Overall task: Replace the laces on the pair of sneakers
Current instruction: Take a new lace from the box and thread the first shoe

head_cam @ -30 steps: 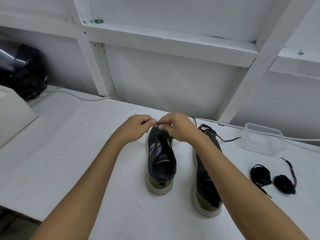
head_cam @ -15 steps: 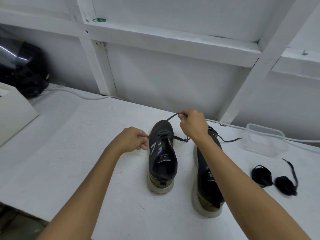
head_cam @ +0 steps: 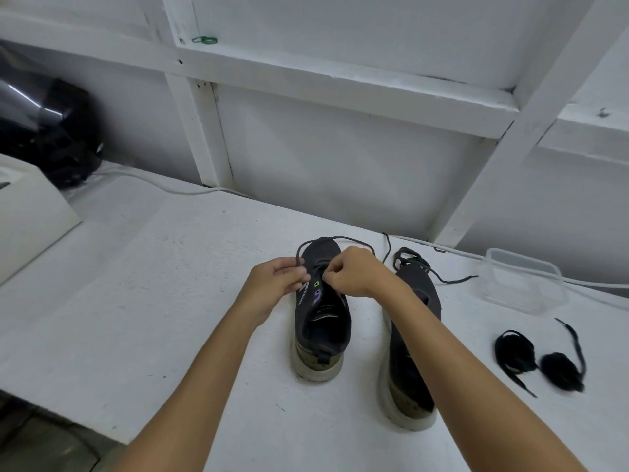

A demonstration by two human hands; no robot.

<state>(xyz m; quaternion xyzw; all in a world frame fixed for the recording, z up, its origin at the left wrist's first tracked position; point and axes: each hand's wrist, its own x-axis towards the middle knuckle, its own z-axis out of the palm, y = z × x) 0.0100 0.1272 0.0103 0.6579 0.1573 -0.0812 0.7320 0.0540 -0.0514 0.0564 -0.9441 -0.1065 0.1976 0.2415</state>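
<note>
Nearest, two bare forearms reach in from the near edge of the white tabletop (head_cam: 136, 284) toward a pair of dark sneakers standing side by side with heels toward the viewer. The right sneaker (head_cam: 413, 338) sits closer to the near edge and is partly hidden by the right forearm; the left sneaker (head_cam: 321, 321) stands just beside it, slightly farther in. Over the left sneaker's eyelets, the left hand (head_cam: 274, 279) holds a pinching grip on a thin dark lace (head_cam: 335, 238), and the right hand (head_cam: 355, 272) curls its fingers on the same lace, which loops out around the toe. What the right fingertips hold exactly is hidden. Toward the right edge lie two bundled black laces (head_cam: 541, 357), touching each other, well apart from the shoes. Farther back, a loose lace (head_cam: 442, 278) trails from the right sneaker's toe toward a clear plastic container (head_cam: 522, 284). Along the far edge runs a white cable (head_cam: 163, 186). At the far left sit a white box (head_cam: 30, 212) and a glossy black object (head_cam: 51, 131). Behind stands a white wall with wooden framing (head_cam: 340, 90).
</note>
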